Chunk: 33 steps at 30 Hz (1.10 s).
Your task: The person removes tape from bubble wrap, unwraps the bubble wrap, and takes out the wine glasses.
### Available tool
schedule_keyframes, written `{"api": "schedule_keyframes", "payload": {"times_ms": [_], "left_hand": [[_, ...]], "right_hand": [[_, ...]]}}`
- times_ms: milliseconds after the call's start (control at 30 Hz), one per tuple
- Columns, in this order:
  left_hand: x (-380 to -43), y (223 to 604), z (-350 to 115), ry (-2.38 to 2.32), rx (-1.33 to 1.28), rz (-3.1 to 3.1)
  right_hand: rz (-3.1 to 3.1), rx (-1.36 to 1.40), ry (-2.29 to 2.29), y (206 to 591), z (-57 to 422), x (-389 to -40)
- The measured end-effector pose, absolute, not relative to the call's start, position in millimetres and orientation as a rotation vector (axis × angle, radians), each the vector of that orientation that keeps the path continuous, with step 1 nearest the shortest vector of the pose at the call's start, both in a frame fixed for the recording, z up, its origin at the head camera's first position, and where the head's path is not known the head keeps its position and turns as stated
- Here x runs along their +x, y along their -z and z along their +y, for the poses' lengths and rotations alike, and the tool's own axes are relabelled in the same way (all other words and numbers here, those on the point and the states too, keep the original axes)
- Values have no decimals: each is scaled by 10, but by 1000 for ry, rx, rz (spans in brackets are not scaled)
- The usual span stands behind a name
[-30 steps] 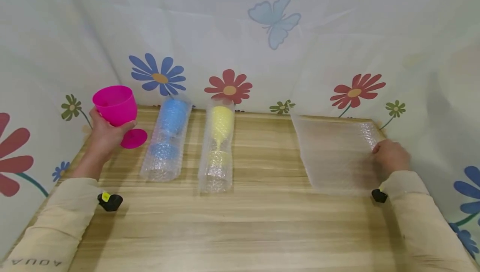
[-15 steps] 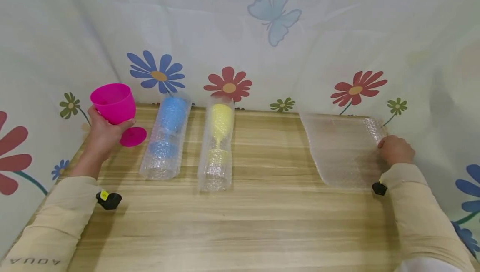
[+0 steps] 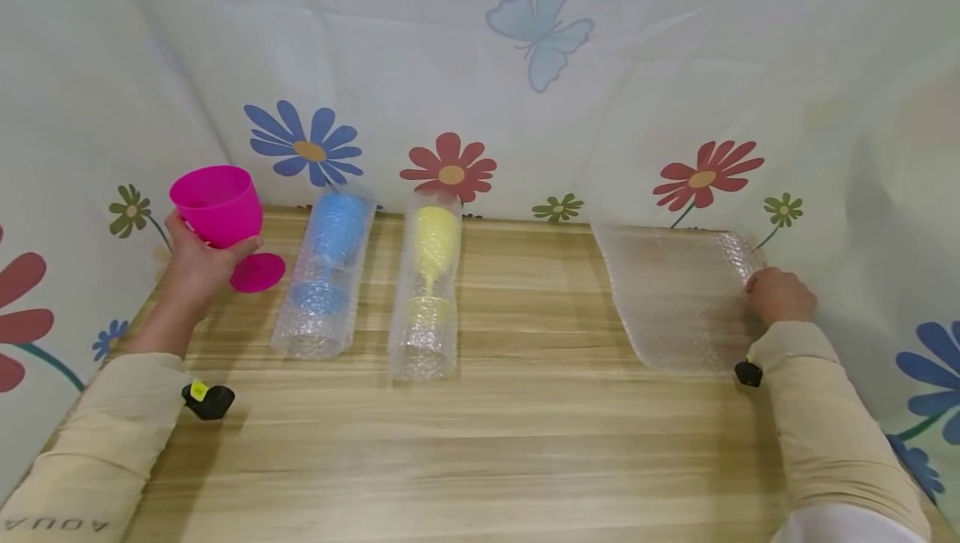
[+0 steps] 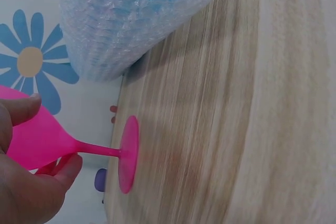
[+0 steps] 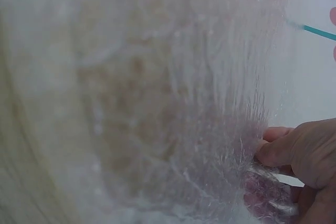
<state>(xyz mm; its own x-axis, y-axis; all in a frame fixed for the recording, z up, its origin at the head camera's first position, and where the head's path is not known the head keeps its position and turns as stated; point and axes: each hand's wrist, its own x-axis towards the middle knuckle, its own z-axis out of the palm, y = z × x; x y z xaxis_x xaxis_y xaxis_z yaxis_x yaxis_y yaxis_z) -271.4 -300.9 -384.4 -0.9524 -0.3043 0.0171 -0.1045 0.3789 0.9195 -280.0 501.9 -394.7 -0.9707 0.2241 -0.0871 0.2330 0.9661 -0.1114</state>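
Note:
My left hand [image 3: 197, 266] grips a bright pink plastic goblet [image 3: 225, 210] round the lower part of its bowl. The goblet stands upright, and in the left wrist view its thin stem [image 4: 98, 149] and round foot [image 4: 128, 155] show beyond the fingers. At the right, my right hand [image 3: 782, 295] pinches the edge of a clear bubble wrap sheet [image 3: 675, 301] between thumb and fingers. In the right wrist view that bubble wrap [image 5: 173, 103] fills most of the picture, with the hand [image 5: 299, 166] at its side.
A blue goblet in bubble wrap [image 3: 324, 276] and a yellow goblet in bubble wrap [image 3: 427, 285] lie side by side left of centre on the wooden table [image 3: 465, 451]. Behind the table hangs a white flowered cloth [image 3: 390, 68]. Black wrist cameras [image 3: 208, 401] sit below both sleeves.
The right hand has raised the bubble wrap slightly and drawn its left edge a little to the right. The left hand keeps its hold on the pink goblet. The head view has shifted slightly.

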Motion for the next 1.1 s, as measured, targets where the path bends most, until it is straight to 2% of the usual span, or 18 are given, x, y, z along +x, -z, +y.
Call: {"api": "schedule_keyframes", "payload": {"times_ms": [633,867,1100], "left_hand": [[-2599,3723,-2914,1588,454,-2508],[-2377,3511,-2721,1562,666,-2425],[-2065,3335,-2407,1486,605,-2351]], "right_hand": [[2981,439,176,3924,4988,-2839],[2979,459,187,3907,4991,-2813],[2986,469,184,3953,4998,-2826]]}}
